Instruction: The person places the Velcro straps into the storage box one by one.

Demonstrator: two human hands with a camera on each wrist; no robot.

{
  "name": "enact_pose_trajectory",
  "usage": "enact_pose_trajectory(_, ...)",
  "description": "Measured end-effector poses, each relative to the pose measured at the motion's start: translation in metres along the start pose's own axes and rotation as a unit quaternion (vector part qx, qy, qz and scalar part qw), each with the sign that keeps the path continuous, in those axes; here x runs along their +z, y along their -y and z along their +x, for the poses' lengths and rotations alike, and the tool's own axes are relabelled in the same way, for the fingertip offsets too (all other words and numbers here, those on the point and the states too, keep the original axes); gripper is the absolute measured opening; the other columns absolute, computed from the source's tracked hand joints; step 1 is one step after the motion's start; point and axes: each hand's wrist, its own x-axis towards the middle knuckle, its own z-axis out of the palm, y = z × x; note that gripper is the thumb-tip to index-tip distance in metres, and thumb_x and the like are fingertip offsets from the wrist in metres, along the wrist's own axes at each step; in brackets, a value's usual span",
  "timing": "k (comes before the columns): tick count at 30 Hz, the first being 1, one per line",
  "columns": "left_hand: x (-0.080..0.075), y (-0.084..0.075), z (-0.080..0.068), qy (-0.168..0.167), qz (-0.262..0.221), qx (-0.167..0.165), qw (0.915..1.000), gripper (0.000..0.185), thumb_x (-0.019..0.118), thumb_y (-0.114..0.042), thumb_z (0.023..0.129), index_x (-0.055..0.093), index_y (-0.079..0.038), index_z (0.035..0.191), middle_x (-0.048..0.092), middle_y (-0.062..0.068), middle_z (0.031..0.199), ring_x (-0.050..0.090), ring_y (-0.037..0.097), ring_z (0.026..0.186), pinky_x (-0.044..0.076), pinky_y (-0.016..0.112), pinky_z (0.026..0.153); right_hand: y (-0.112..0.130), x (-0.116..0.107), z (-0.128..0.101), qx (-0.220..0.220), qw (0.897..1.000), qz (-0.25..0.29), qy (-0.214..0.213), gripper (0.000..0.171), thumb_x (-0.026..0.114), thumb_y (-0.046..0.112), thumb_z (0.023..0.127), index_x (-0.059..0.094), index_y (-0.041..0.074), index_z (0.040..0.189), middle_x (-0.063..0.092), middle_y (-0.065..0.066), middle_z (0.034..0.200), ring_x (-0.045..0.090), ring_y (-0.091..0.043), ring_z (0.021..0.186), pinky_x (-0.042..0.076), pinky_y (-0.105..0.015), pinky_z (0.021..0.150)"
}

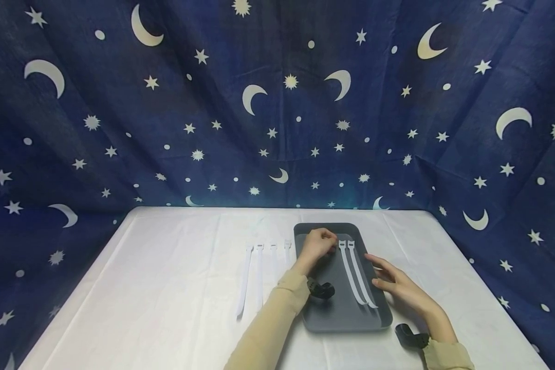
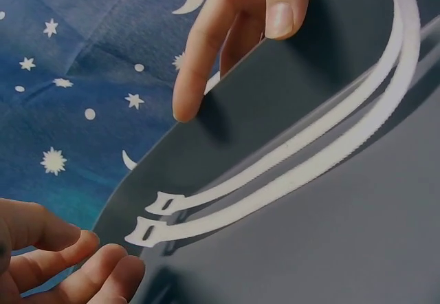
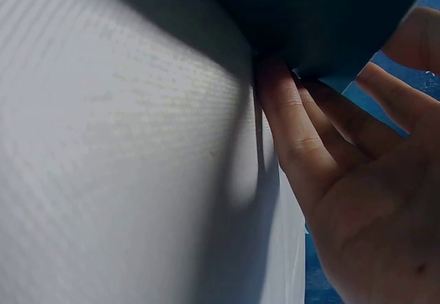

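Observation:
Two white hook-and-loop cable ties point(image 1: 353, 272) with slotted heads lie side by side along the right part of a dark grey tray point(image 1: 342, 321). Over the tray's far end is my left hand point(image 1: 319, 244), its fingers loosely bent and no tie visible in them. In the left wrist view, those fingertips point(image 2: 113, 269) are right beside the heads of the cable ties point(image 2: 275, 173). My right hand point(image 1: 400, 282) is at the tray's right side, fingers extended. The right wrist view has its fingertips against the tray wall point(image 3: 330, 22), low near the tabletop.
Several more white cable ties point(image 1: 244, 282) lie in a row on the white tabletop point(image 1: 166, 288), left of the tray; my left forearm covers part of them. A dark blue curtain point(image 1: 222, 103) with moons and stars hangs behind the table.

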Motion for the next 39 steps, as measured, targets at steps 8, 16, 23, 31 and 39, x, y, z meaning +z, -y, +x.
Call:
enact_pose_trajectory(8, -0.005, -0.004, -0.007, -0.004, -0.003, 0.019, 0.9998, 0.014, 0.061, -0.011, 0.088, 0.071, -0.005, 0.095, 0.073, 0.009, 0.085, 0.071, 0.020, 0.076, 0.048, 0.018, 0.058, 0.000, -0.001, 0.000, 0.004, 1.000, -0.013, -0.003, 0.063, 0.056, 0.026, 0.096, 0.028, 0.009, 0.150, 0.027, -0.024, 0.155, 0.036, -0.053, 0.134, 0.033, -0.062, 0.106)
enact_pose_trajectory(16, -0.012, -0.005, -0.016, 0.007, -0.022, 0.041, 0.9989, 0.016, 0.060, -0.010, 0.090, 0.070, -0.002, 0.099, 0.073, 0.011, 0.089, 0.071, 0.020, 0.078, 0.050, 0.019, 0.063, 0.002, -0.002, 0.001, 0.002, 1.000, -0.007, -0.002, 0.063, 0.056, 0.025, 0.096, 0.028, 0.009, 0.150, 0.027, -0.024, 0.155, 0.035, -0.054, 0.134, 0.031, -0.064, 0.106)
enact_pose_trajectory(23, -0.018, -0.001, -0.025, 0.005, -0.027, 0.059, 0.9979, 0.015, 0.059, -0.009, 0.090, 0.070, -0.002, 0.099, 0.074, 0.013, 0.090, 0.072, 0.022, 0.079, 0.052, 0.019, 0.065, 0.004, -0.002, -0.001, -0.006, 1.000, -0.009, -0.002, 0.062, 0.055, 0.023, 0.096, 0.028, 0.009, 0.150, 0.028, -0.026, 0.154, 0.036, -0.055, 0.132, 0.032, -0.066, 0.104)
enact_pose_trajectory(31, -0.029, 0.005, -0.039, 0.002, -0.039, 0.086, 0.9955, 0.014, 0.059, -0.007, 0.089, 0.069, -0.002, 0.097, 0.073, 0.009, 0.087, 0.069, 0.010, 0.072, 0.055, 0.021, 0.068, 0.003, -0.002, -0.001, -0.010, 1.000, -0.016, -0.007, 0.062, 0.057, 0.023, 0.095, 0.030, 0.009, 0.150, 0.030, -0.025, 0.154, 0.039, -0.053, 0.132, 0.033, -0.064, 0.104)
enact_pose_trajectory(39, -0.039, 0.009, -0.048, 0.007, -0.052, 0.083, 0.9952, 0.016, 0.058, -0.005, 0.089, 0.068, 0.001, 0.101, 0.072, 0.016, 0.093, 0.072, 0.024, 0.082, 0.057, 0.025, 0.073, 0.003, -0.002, -0.001, -0.012, 1.000, -0.012, -0.004, 0.062, 0.056, 0.023, 0.096, 0.029, 0.010, 0.150, 0.029, -0.025, 0.154, 0.039, -0.053, 0.131, 0.033, -0.065, 0.103)
